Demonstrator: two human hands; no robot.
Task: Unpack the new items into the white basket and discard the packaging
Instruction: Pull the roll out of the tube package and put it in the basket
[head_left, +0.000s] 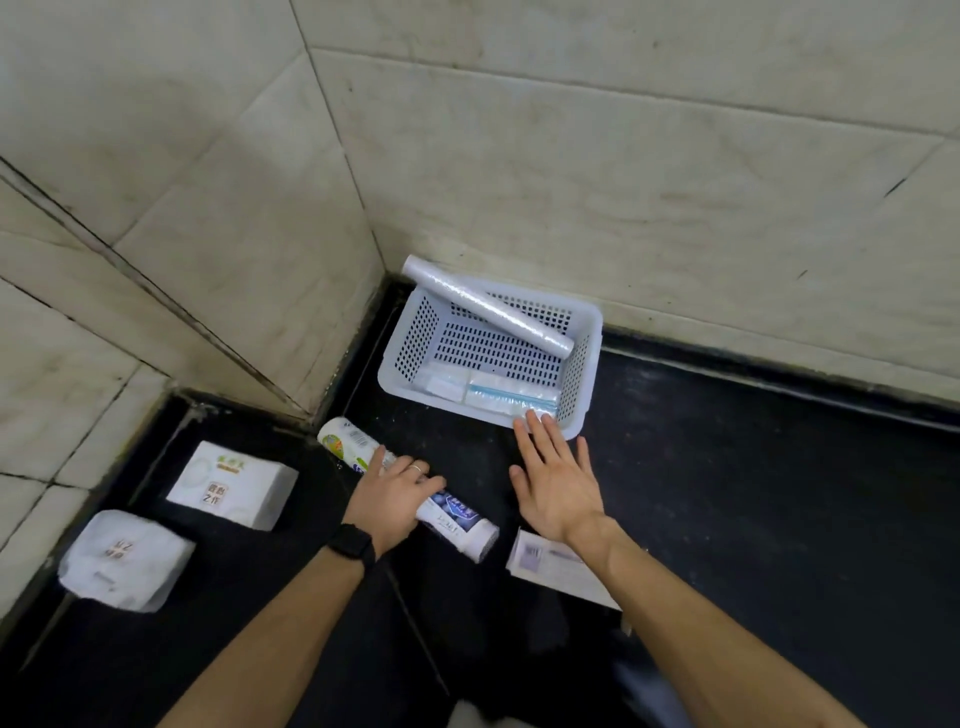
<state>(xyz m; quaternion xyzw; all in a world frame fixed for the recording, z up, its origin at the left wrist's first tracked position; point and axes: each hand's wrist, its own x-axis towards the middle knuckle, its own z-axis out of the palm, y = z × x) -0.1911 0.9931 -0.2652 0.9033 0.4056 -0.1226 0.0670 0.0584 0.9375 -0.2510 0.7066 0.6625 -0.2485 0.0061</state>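
A head-worn view looked down into a tiled corner where a dark surface (753, 493) met the wall. The white basket (415, 338) sat tucked into that corner. It already held a long pale roll (488, 309), propped slantwise from its bottom over the far left corner of its rim, and flat clear packets (511, 389) along its near side.

The left hand (392, 486), wearing a ring and a dark wrist watch (352, 540), was curled around a toothpaste tube (457, 522) lying on the dark surface just in front of the basket. The right hand (558, 480) was spread flat and held nothing. Its fingertips were at the basket's near rim, though contact could not be confirmed.

The step in hand appeared to be moving the unboxed tube into the basket. The next move would likely call for lifting the tube over the near rim and laying it in the bare middle.

A flat printed carton (540, 564) lay partly under the right forearm. It was probably the tube's packaging and not yet discarded. A white cylinder with a green label (345, 444) lay just beyond the left hand. Two wrapped tissue packs (231, 486) (124, 558) sat well to the left. The slanted roll and the right hand over the rim narrowed the way in.
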